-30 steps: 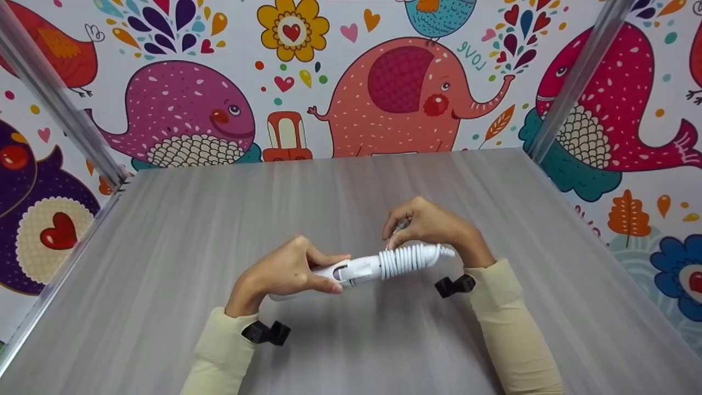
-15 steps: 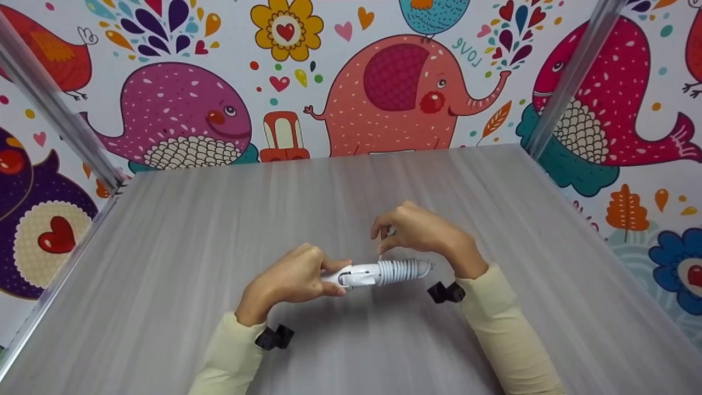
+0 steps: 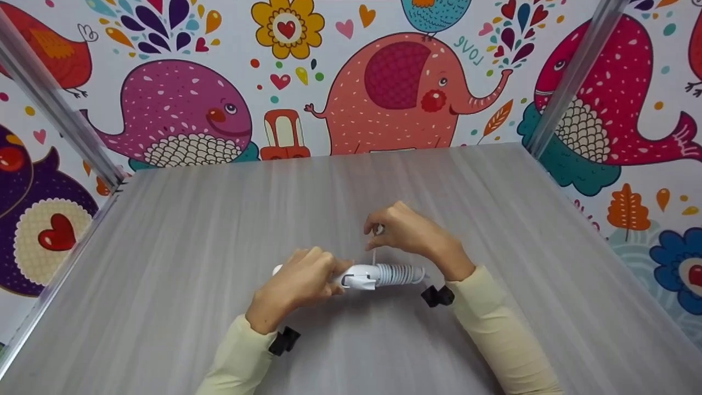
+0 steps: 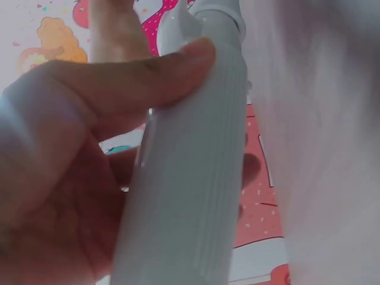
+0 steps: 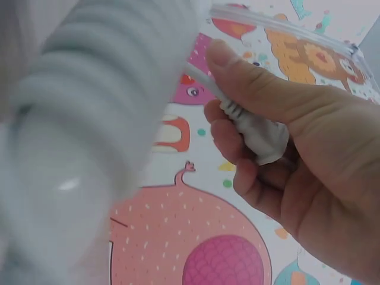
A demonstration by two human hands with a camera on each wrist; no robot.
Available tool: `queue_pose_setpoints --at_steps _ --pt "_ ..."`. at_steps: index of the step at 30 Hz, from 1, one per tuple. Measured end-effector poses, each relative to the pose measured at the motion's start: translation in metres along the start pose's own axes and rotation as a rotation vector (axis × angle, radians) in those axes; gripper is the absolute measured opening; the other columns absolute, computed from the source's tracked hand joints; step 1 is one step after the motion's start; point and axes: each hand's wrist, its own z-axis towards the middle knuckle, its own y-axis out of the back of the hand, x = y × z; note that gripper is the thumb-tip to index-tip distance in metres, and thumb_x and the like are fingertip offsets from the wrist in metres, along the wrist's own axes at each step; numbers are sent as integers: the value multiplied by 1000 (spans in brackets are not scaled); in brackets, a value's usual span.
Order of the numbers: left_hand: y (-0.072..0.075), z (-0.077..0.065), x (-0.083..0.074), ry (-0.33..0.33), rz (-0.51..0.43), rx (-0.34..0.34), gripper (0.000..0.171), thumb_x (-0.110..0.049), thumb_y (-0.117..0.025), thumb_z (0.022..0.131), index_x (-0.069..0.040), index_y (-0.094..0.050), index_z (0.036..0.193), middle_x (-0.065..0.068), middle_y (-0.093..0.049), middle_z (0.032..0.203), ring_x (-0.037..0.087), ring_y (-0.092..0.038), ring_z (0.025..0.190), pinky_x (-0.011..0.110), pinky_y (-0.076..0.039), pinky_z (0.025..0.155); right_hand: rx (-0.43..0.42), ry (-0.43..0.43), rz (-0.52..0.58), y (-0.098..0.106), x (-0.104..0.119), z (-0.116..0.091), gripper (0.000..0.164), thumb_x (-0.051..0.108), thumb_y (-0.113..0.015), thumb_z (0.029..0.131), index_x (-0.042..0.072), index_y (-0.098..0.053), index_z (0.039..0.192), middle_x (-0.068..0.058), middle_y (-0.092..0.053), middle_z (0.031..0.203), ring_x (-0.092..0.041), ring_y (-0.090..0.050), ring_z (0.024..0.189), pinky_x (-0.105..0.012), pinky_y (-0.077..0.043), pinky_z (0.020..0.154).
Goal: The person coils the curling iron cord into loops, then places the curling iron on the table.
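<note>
My left hand [image 3: 301, 280] grips a white curling iron [image 3: 359, 277] around its ribbed body, held above the table. In the left wrist view, the thumb lies along the ribbed body [image 4: 184, 178] just below a projecting lever [image 4: 178, 27], and some fingertips show behind it. White cord [image 3: 396, 274] is wound in close coils round the iron's right-hand part. My right hand [image 3: 408, 233] is above those coils and pinches the white plug [image 5: 261, 133]. A short stretch of cord [image 5: 205, 78] runs from the plug toward the coils.
Beneath both hands lies a grey wood-grain table [image 3: 219, 219]. Behind it rises a wall [image 3: 334, 93] printed with cartoon animals, with metal posts [image 3: 576, 77] at the corners. Black cameras [image 3: 437, 296] sit at the wrists.
The iron has shifted left and a little nearer me, and its tilt has levelled out. My left hand has rolled so its back faces up. My right hand has moved left with the plug.
</note>
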Motion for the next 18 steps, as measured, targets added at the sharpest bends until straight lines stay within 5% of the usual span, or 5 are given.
queue_pose_setpoints --at_steps 4,10,18 --pt "-2 3 4 19 -58 32 24 -19 -84 78 -14 -80 101 3 -77 86 8 -48 60 28 -41 53 -36 30 2 -1 8 0 27 17 -86 78 6 -77 100 -7 -78 92 -16 -71 76 -27 -59 70" --pt "-5 8 19 172 -286 79 41 -21 -79 86 -9 -72 124 8 -75 113 10 -44 60 25 -35 53 -103 -95 103 3 9 0 43 16 -88 75 6 -72 114 -9 -75 90 -16 -67 76 -32 -58 72" --pt "-22 16 45 198 -270 82 36 -30 -73 91 -16 -72 125 2 -73 94 12 -52 71 31 -43 66 -43 -232 275 -16 -10 10 45 12 -85 79 6 -68 120 -13 -75 107 -20 -69 93 -37 -56 82"
